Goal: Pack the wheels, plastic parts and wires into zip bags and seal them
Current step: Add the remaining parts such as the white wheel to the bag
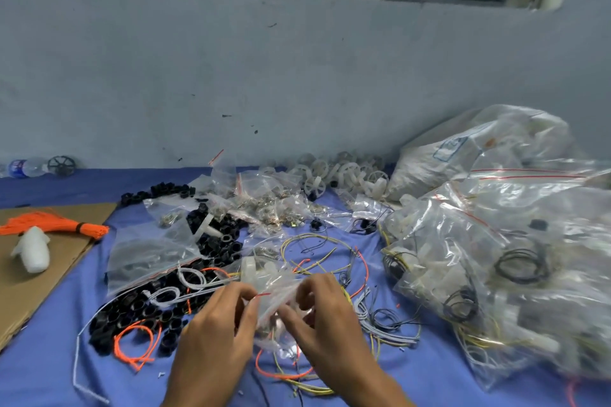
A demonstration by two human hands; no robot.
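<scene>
Two hands met low in the middle of the view, over a blue cloth [49,373]. The left hand [218,317] had its fingers curled, pinching the mouth of a small clear zip bag [281,299] just beside its red seal strip. The right hand [327,317] pinched the same bag from the other side, fingers bent and close together. The bag was crumpled between them. Something pale and something metallic showed through the plastic, too blurred to name, and whether the seal was closed could not be made out.

To the left, a flat zip bag [148,258] lay partly over a pile of black plastic rings [142,311]. Loose yellow, orange and grey wires [330,261] sprawled around and under the hands. Further back sat small bags of metal parts [264,198] and, near the wall, a heap of white wheels [344,172]. On the right, large clear bags [496,241] held white plastic pieces and coiled wires; their far side was cut off and smeared by blur. At far left, a sheet of cardboard [33,291] carried an orange wire bundle [49,225].
</scene>
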